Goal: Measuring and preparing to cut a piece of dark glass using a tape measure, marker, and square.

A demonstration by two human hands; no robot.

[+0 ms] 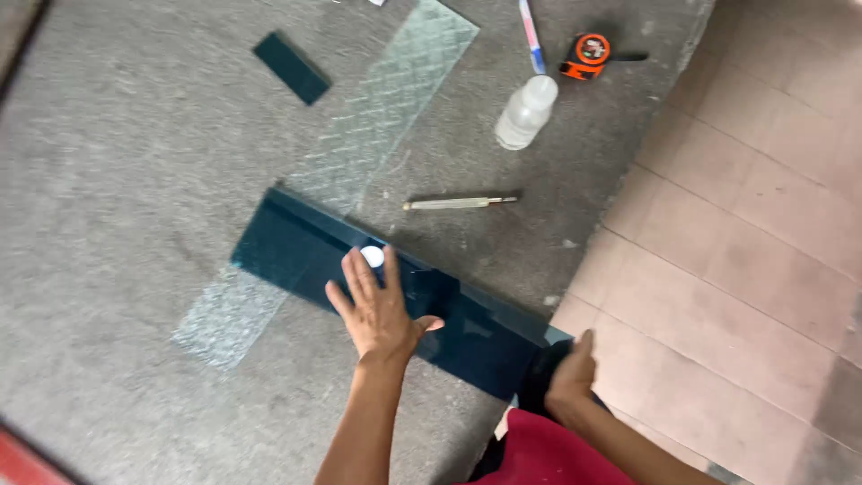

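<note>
A long dark teal glass strip [287, 247] lies slantwise on the grey carpeted table [108, 180], its right end sticking out past the table edge. My left hand [377, 310] presses flat on the middle of the strip, fingers spread, beside a small white cap [372, 256] resting on the glass. My right hand [572, 373] grips the strip's overhanging right end, with a dark cloth under the fingers. A strip of clear patterned glass [386, 108] runs diagonally beneath the teal strip.
A metal pen-shaped cutter tool [460, 203] lies above the strip. Farther back are a clear plastic bottle [526, 112], an orange tape measure [586, 54], a blue-white pen [531, 34] and a small teal glass offcut [292, 67]. Pinkish floor tiles [745, 224] lie to the right.
</note>
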